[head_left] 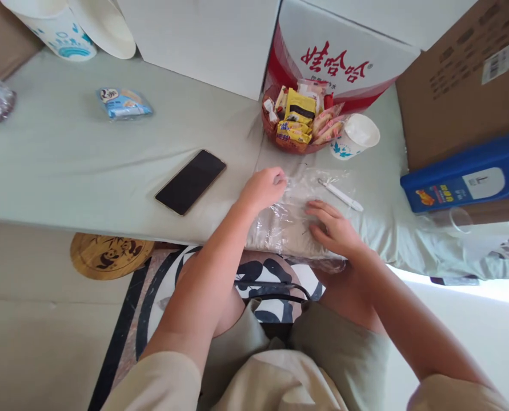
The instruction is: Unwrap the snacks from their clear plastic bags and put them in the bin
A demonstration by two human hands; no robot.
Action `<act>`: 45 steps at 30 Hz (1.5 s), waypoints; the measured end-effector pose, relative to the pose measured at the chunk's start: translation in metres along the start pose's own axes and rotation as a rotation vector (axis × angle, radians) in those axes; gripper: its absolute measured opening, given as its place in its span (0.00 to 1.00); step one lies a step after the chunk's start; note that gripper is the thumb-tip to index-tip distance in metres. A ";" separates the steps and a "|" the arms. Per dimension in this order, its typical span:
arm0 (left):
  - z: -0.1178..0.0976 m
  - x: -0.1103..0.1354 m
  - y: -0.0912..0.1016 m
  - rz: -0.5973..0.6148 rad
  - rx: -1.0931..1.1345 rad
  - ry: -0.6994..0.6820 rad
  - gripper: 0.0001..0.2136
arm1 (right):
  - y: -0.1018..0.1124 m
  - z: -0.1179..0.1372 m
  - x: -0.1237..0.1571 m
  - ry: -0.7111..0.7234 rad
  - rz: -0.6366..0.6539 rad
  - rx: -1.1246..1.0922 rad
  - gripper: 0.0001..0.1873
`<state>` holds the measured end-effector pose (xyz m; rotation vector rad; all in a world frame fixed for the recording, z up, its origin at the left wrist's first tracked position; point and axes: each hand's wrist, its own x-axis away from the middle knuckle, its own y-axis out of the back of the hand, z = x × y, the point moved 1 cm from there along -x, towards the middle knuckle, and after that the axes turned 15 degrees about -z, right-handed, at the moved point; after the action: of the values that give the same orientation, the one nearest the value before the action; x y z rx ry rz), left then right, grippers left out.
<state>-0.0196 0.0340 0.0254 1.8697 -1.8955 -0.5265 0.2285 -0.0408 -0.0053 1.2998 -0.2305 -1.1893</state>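
A clear, crinkled plastic sheet or bag (275,225) lies spread on the pale green cloth, its near end drooping over the edge. My left hand (265,187) is closed at the plastic's upper left, fingers curled in a pinch on it. Flat on the right part of the plastic rests my right hand (333,229), its fingers stretched out and slightly apart. Just beyond those fingers is a white pen-shaped tool (342,195) with a thin dark tip. A black phone (191,181) lies face up to the left of my left hand.
Beyond my hands stand a reddish bowl (275,140) of wrapped snacks and a paper cup (349,147). A blue bottle (464,174) leans against a cardboard box (451,74) on the right. A blue snack packet (125,104) and paper cups (61,31) are at left.
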 end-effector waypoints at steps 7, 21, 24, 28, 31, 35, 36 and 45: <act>0.022 -0.028 -0.002 -0.193 0.208 0.179 0.04 | -0.013 -0.014 0.012 -0.116 -0.100 0.034 0.18; 0.014 0.035 -0.010 0.127 -0.292 -0.521 0.14 | 0.017 -0.014 0.014 -0.227 -0.408 -0.181 0.16; 0.019 0.026 -0.018 0.089 -0.436 -0.427 0.16 | 0.020 -0.004 0.023 -0.113 -0.136 -0.248 0.22; 0.022 0.013 -0.020 -0.025 -0.425 -0.355 0.19 | 0.013 -0.005 0.031 -0.082 0.106 -0.155 0.33; 0.025 0.009 -0.019 -0.113 -0.316 -0.354 0.21 | 0.012 -0.015 0.028 -0.099 0.055 -0.170 0.17; 0.038 0.002 -0.011 -0.258 -0.113 -0.216 0.26 | 0.017 -0.023 0.024 -0.152 0.020 -0.213 0.13; 0.042 -0.001 -0.009 -0.292 -0.059 -0.169 0.27 | 0.018 -0.023 0.024 -0.166 0.034 -0.219 0.13; 0.048 -0.026 -0.003 -0.601 0.124 -0.052 0.20 | 0.013 -0.009 0.028 -0.120 0.159 -0.115 0.25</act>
<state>-0.0438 0.0586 -0.0175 2.5358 -1.3939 -0.6517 0.2542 -0.0596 -0.0105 1.0908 -0.3413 -1.1285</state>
